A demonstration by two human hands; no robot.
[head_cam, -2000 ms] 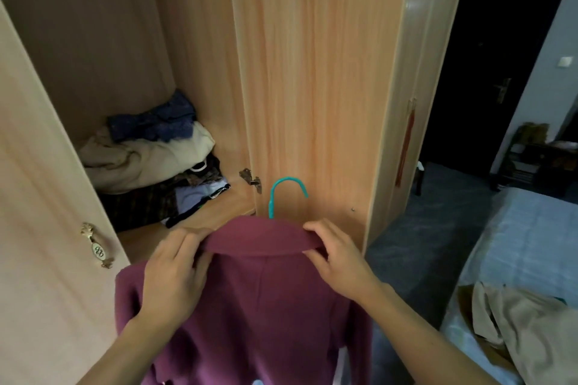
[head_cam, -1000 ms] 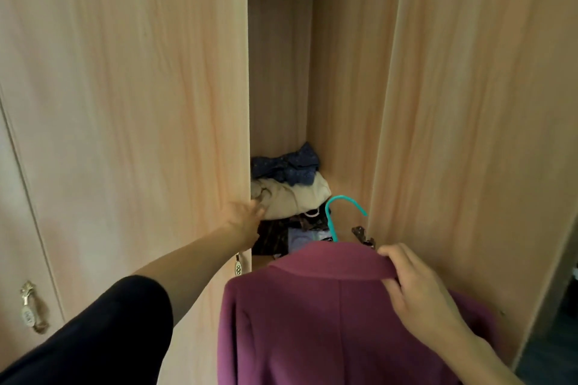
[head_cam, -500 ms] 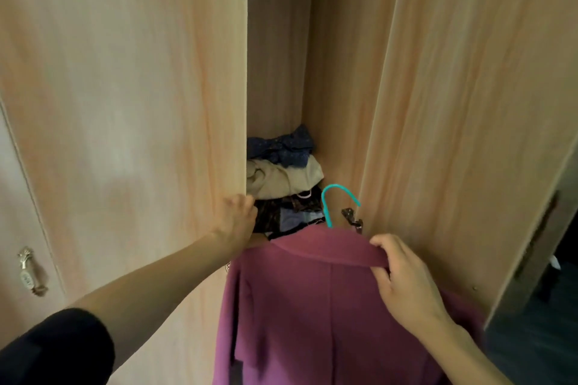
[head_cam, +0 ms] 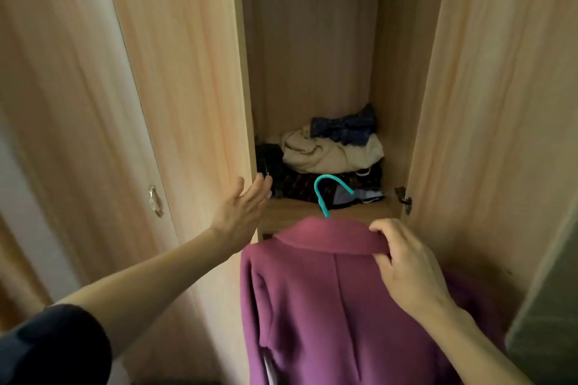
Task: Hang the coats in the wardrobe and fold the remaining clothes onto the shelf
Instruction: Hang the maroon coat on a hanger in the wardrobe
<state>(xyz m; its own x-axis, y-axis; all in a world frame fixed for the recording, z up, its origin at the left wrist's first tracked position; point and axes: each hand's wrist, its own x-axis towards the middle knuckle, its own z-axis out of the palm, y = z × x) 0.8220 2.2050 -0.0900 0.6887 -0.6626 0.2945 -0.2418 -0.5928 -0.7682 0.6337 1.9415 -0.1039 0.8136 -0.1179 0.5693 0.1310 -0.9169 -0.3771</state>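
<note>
A purple coat (head_cam: 328, 306) hangs on a teal hanger (head_cam: 327, 194) in front of the open wardrobe. My right hand (head_cam: 406, 266) grips the coat's collar at its right side and holds it up. My left hand (head_cam: 242, 212) is flat with straight fingers against the inner edge of the left wardrobe door (head_cam: 175, 103). On the wardrobe shelf (head_cam: 291, 212) lies a heap of clothes: a cream garment (head_cam: 328, 150), a dark blue one (head_cam: 347, 128) on top, dark patterned cloth (head_cam: 297, 181) beneath.
The right wardrobe door (head_cam: 488, 103) stands open, with a metal hinge (head_cam: 403, 197) at its inner edge. A small metal handle (head_cam: 154, 205) sits on the left door. The tall compartment above the heap holds nothing visible.
My left hand has let go of the door edge and now lies flat against it. The left door has swung wider, showing more of the compartment. The coat stays in my right hand.
</note>
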